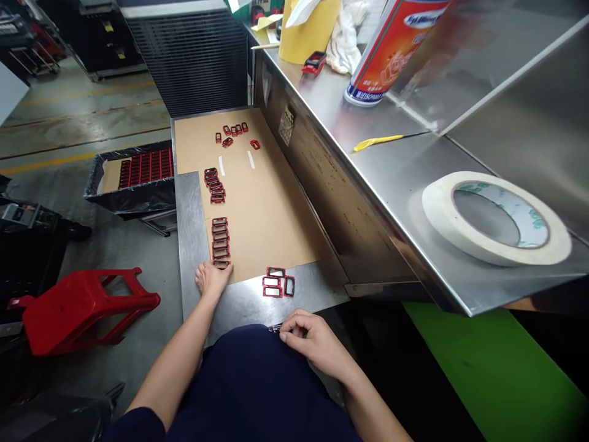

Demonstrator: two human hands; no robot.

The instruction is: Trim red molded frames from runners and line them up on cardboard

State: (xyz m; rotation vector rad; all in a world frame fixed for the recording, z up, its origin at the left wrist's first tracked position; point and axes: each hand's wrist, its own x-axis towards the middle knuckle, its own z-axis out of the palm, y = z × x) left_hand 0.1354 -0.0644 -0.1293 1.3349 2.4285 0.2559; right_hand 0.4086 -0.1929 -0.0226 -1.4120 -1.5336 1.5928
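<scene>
Stool [87, 310] of red plastic stood left of the left hand [214, 279], with a black-lined bin [138, 202] of red pieces ahead of that hand and to its left. The hand's thumb and fingers were closed about the ends of a small frame [221, 264], the nearest in a row of frames [220, 236] reaching forward on the cardboard [267, 215]. To its right, four loose frames [272, 282] lay together on bare metal. Next came the right hand [306, 334], fingers curled, a shiny metal thing [275, 328] at the fingertips; whether they clamped it, I could not tell. Farther right sat a tape roll [442, 209].
</scene>
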